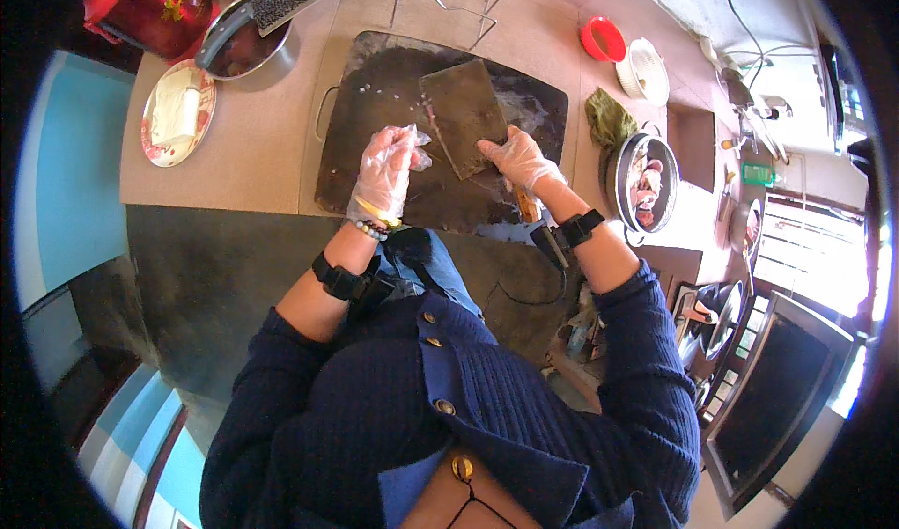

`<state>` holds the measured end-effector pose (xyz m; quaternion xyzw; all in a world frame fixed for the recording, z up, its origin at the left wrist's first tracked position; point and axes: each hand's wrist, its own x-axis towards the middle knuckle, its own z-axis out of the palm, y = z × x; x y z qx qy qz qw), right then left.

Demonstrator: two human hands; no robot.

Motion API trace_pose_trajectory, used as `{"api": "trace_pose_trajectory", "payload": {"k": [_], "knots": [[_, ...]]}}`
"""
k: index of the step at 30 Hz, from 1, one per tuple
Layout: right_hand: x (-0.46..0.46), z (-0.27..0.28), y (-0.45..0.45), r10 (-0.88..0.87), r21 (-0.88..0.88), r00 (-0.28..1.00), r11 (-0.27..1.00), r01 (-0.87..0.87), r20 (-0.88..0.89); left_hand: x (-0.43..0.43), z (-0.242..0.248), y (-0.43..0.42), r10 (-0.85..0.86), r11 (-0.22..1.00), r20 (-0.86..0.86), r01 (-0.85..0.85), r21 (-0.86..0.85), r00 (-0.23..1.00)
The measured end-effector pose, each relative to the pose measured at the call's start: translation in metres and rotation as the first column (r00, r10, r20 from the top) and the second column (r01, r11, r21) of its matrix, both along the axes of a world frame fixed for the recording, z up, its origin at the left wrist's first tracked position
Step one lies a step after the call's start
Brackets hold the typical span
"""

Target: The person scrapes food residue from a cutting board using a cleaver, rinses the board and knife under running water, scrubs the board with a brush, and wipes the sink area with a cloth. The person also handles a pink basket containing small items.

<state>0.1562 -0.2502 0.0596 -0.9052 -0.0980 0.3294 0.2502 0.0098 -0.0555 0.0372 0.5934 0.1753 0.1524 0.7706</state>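
Observation:
My right hand (520, 157), in a clear plastic glove, grips a cleaver near where its blade meets the handle. The broad, stained blade (467, 122) lies flat or nearly so over a dark cutting board (379, 58). Its wooden handle (527, 204) extends below my wrist towards me. My left hand (386, 167), also gloved, is over the board left of the blade. Its fingers curl loosely, with a gap to the thumb and nothing visible between them. A thin pinkish strip (430, 116) shows along the blade's left edge. Small white bits (365, 88) dot the board's upper left.
At left are a plate with a white food block (184, 116), a steel pot (270, 62) with a broad knife (295, 1) across it, and a red bucket (151, 9). A wire rack (442, 2) stands behind. Right: red bowl (602, 39), white basket (645, 72), green cloth (607, 118), meat pot (646, 185).

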Motion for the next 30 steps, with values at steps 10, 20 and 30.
{"api": "trace_pose_trajectory", "payload": {"k": [10,20,30], "knots": [[0.091,0.043,0.063,0.523,-0.237,0.804,0.850,-0.470,0.284,-0.012,-0.005,-0.012,0.013,0.987,-0.041,-0.006,0.161,0.999],[0.103,0.019,0.063,0.628,-0.185,0.737,0.778,-0.600,0.250,-0.015,-0.014,-0.008,0.082,0.989,-0.005,-0.081,0.123,0.997],[0.119,0.043,0.126,0.698,-0.231,0.669,0.716,-0.659,0.255,-0.018,-0.010,-0.008,0.075,0.987,0.009,-0.075,0.140,0.997]]}}
